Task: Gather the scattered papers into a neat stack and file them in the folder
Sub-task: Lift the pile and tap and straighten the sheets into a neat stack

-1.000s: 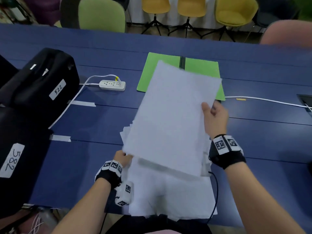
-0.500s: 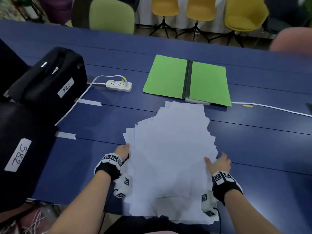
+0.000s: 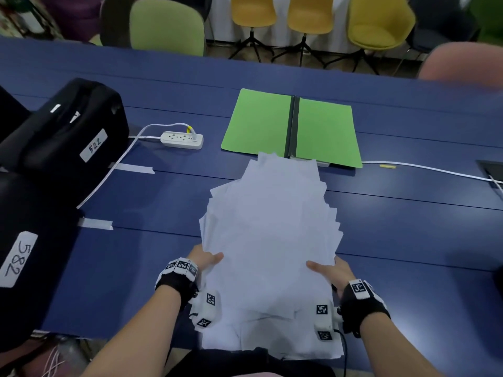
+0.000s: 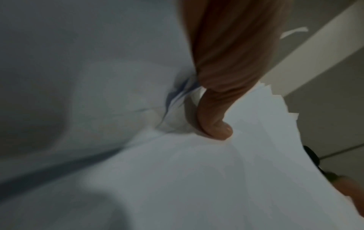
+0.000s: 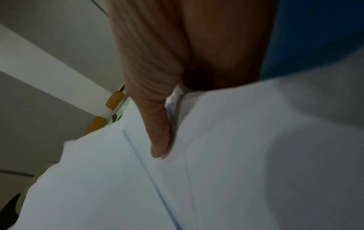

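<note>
A ragged pile of white papers (image 3: 272, 227) is tilted up off the blue table (image 3: 408, 240), its far corners reaching the open green folder (image 3: 258, 121). My left hand (image 3: 208, 259) grips the pile's left edge, thumb on top; the left wrist view shows the thumb (image 4: 216, 124) pressing into the sheets (image 4: 177, 179). My right hand (image 3: 326, 270) grips the right edge, its thumb (image 5: 159, 140) lying over the papers (image 5: 216, 171). More loose sheets (image 3: 272, 341) lie flat beneath, at the table's near edge. The fingers under the pile are hidden.
Two black cases (image 3: 68, 131) with number labels sit at the left. A white power strip (image 3: 182, 139) and its cable lie left of the folder; another white cable (image 3: 435, 170) runs off to the right. Chairs (image 3: 168, 25) stand beyond the far edge.
A second ago my right hand held one sheet up high; it laid it on the pile. Both hands have since taken the pile by its sides and tilted it up toward the folder.
</note>
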A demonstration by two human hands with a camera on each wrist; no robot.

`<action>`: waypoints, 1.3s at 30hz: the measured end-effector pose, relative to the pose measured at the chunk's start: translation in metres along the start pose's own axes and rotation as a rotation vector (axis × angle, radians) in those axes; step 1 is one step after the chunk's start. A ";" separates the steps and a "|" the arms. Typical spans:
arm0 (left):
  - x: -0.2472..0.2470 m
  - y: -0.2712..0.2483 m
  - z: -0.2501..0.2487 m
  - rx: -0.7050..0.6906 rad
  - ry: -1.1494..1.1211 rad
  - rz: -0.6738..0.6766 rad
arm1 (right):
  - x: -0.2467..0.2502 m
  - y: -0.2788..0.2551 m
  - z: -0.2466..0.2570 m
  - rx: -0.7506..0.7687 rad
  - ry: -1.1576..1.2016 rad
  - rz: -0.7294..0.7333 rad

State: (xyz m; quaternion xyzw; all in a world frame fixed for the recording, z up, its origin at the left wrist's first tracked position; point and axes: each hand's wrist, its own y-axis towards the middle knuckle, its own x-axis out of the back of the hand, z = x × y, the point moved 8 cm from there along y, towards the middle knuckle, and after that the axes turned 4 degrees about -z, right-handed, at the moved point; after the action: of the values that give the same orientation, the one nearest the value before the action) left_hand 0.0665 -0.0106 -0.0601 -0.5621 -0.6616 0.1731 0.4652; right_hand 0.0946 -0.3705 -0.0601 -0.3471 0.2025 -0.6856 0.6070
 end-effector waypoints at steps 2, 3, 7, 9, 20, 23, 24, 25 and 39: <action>0.002 0.005 0.011 0.029 -0.019 -0.004 | -0.008 -0.005 0.001 -0.020 -0.035 0.048; 0.003 0.008 0.015 0.031 -0.039 -0.006 | -0.011 -0.006 0.004 0.001 -0.086 0.036; 0.000 0.008 0.014 0.021 -0.038 0.018 | -0.021 -0.009 0.019 0.141 -0.234 -0.049; 0.001 0.002 0.009 0.004 -0.048 0.006 | -0.026 -0.009 0.017 0.121 -0.151 -0.005; 0.019 -0.026 -0.022 -0.167 -0.343 0.173 | 0.000 -0.036 0.031 0.159 0.212 0.273; 0.020 -0.013 -0.034 -0.172 -0.363 0.058 | -0.013 -0.041 0.049 0.190 0.262 0.272; 0.018 -0.014 -0.043 -0.190 -0.338 0.016 | -0.015 -0.039 0.060 0.241 0.203 0.165; 0.016 -0.018 -0.056 -0.214 -0.319 -0.041 | -0.013 -0.037 0.070 0.279 0.117 0.023; 0.080 -0.117 -0.187 -0.741 -0.565 -0.036 | 0.016 -0.087 0.200 0.613 0.439 -0.139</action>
State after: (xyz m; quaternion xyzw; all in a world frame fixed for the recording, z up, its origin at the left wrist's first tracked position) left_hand 0.1555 -0.0293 0.1565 -0.6095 -0.7894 0.0635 0.0375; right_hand 0.1783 -0.3411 0.1396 -0.0073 0.0890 -0.8118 0.5770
